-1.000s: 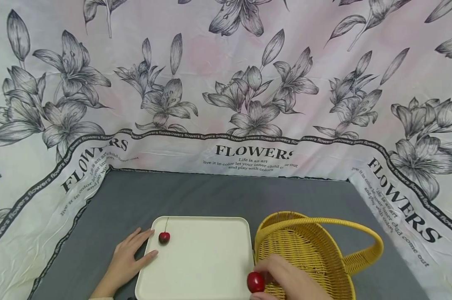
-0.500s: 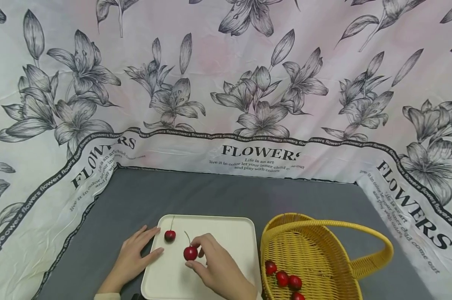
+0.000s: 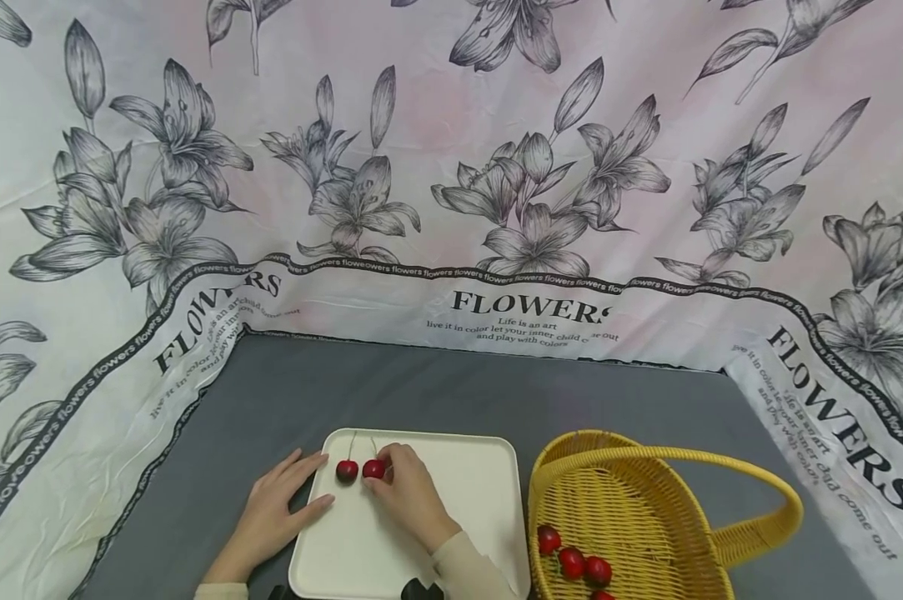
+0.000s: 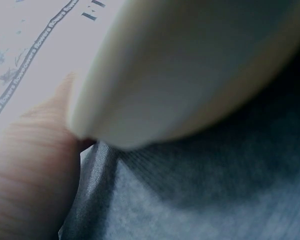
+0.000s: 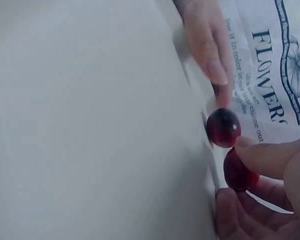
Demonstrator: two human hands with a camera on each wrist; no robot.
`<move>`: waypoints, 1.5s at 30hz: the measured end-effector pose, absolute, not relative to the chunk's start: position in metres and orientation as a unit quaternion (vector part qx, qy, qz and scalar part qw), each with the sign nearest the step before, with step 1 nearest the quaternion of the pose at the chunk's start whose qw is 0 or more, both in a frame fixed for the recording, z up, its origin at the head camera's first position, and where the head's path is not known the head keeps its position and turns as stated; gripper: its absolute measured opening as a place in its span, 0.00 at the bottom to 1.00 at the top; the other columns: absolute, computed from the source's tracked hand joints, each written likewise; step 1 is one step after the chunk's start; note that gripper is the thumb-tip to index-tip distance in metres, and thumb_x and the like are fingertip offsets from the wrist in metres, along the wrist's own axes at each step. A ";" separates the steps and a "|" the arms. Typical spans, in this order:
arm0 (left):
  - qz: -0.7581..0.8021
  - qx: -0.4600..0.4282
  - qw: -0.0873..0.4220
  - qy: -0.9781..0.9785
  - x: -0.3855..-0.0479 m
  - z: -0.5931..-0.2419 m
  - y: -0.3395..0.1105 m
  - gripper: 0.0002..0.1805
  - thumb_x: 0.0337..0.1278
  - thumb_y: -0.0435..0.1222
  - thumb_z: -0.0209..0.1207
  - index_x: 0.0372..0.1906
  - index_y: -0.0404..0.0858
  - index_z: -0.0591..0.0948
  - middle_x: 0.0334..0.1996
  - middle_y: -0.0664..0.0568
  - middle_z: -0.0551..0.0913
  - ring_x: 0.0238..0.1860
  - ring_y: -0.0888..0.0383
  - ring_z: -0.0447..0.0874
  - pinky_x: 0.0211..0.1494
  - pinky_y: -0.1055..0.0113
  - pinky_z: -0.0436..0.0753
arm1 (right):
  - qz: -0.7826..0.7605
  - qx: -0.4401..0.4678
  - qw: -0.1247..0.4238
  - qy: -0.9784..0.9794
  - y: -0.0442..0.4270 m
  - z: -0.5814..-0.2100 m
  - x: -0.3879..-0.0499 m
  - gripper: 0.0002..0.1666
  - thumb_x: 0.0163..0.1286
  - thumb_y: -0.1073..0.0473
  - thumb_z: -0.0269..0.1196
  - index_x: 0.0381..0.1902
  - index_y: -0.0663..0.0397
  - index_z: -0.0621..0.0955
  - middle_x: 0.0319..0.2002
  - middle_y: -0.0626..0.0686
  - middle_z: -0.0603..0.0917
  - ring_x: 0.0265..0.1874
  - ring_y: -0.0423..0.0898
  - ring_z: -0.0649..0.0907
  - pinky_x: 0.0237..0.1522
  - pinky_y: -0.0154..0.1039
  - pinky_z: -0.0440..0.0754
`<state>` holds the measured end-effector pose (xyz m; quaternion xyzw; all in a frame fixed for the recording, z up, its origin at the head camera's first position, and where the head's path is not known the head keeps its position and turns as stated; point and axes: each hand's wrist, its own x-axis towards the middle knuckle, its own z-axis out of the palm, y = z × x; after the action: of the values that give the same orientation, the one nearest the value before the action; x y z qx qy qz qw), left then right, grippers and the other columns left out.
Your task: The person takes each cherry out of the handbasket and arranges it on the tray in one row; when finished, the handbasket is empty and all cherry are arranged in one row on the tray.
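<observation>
My right hand (image 3: 412, 496) pinches a dark red cherry (image 3: 373, 470) with a thin stem at the upper left part of the cream tray (image 3: 451, 517). Just left of it on the tray lies another cherry (image 3: 347, 472), its stem pointing away from me. In the right wrist view, thumb and fingers hold the pinched cherry (image 5: 239, 172) beside the other cherry (image 5: 223, 128). My left hand (image 3: 271, 512) rests at the tray's left edge, fingers fairly straight, fingertips and thumb touching the rim. The left wrist view has only part of the hand (image 4: 30, 175) against the blurred tray edge (image 4: 140, 100).
A yellow wicker basket (image 3: 624, 492) with a tall handle (image 3: 751, 479) stands right of the tray. Several cherries (image 3: 574, 563) lie in its near left part. Grey cloth (image 3: 421, 379) covers the table, and a floral curtain (image 3: 421, 167) rises behind it.
My right hand has carried a cherry from the basket leftward over the tray, then farther up beside the first cherry. The left hand stays at the tray edge. The head view has shifted slightly.
</observation>
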<state>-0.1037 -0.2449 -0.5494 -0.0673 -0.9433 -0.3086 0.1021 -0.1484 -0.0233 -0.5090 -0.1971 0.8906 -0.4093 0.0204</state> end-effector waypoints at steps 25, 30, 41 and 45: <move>-0.308 -0.062 0.091 -0.945 -0.105 -0.550 -0.244 0.34 0.52 0.57 0.64 0.65 0.50 0.74 0.63 0.49 0.75 0.69 0.42 0.61 0.61 0.34 0.57 | -0.389 -0.191 0.020 0.901 -0.026 -0.514 -0.153 0.17 0.58 0.58 0.71 0.43 0.56 0.78 0.30 0.46 0.73 0.26 0.35 0.70 0.29 0.27 0.71; -0.306 -0.063 0.089 -0.946 -0.105 -0.550 -0.243 0.35 0.52 0.57 0.63 0.65 0.50 0.74 0.63 0.49 0.75 0.69 0.42 0.61 0.61 0.34 0.57 | -0.386 -0.192 0.014 0.902 -0.025 -0.513 -0.153 0.18 0.58 0.57 0.71 0.42 0.56 0.77 0.29 0.46 0.71 0.25 0.34 0.69 0.27 0.27 0.70; -0.306 -0.063 0.088 -0.946 -0.106 -0.550 -0.243 0.35 0.52 0.57 0.64 0.65 0.49 0.74 0.63 0.49 0.75 0.69 0.42 0.61 0.61 0.34 0.57 | -0.426 -0.182 0.109 0.879 -0.004 -0.476 -0.126 0.30 0.60 0.51 0.69 0.55 0.56 0.72 0.48 0.53 0.74 0.33 0.37 0.76 0.29 0.28 0.74; -0.311 -0.064 0.091 -0.944 -0.103 -0.549 -0.244 0.34 0.53 0.56 0.64 0.64 0.48 0.74 0.63 0.48 0.75 0.69 0.40 0.61 0.60 0.34 0.57 | -0.428 -0.199 0.117 0.874 0.023 -0.439 -0.099 0.33 0.61 0.49 0.68 0.60 0.52 0.69 0.53 0.52 0.73 0.38 0.38 0.79 0.33 0.29 0.77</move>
<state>-0.1035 -0.2443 -0.5489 -0.0640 -0.9438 -0.3112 0.0914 -0.0988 0.0231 -0.4391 -0.1988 0.8740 -0.4275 0.1173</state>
